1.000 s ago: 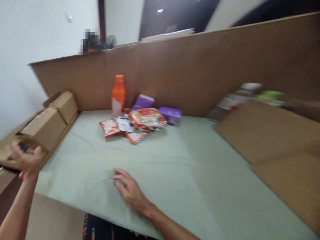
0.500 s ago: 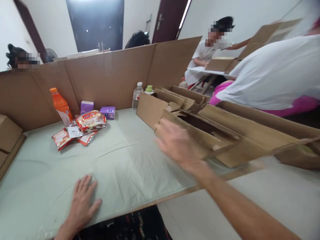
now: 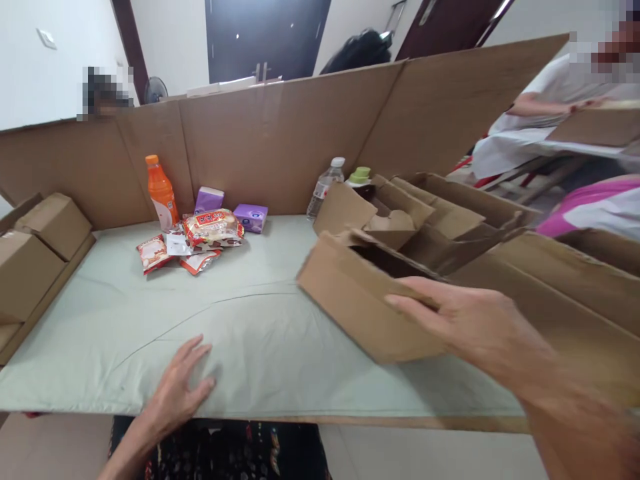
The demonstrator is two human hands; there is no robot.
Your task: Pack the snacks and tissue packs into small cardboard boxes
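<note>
Cardboard box [image 3: 350, 293], open at its top, is gripped by the right hand [image 3: 465, 317] at its near wall. This hand comes in from the lower right with the back upward; the thumb presses the outer face, and the other fingers go over the rim, so their tips are hidden. The box extends forward and to the left from these fingers; whether its bottom touches the green cloth [image 3: 260, 353], I cannot tell. More cardboard boxes [image 3: 555, 280] stand beyond and to the right of the gripping fingers.

The left hand [image 3: 175, 390] is low over the cloth near the front edge, with loosely spread fingers, slightly bent, the thumb apart, holding nothing. Well ahead of its fingertips lie snack packets [image 3: 213, 230], with an orange bottle [image 3: 163, 200] upright behind them and two purple packs [image 3: 250, 218] just beside.
</note>
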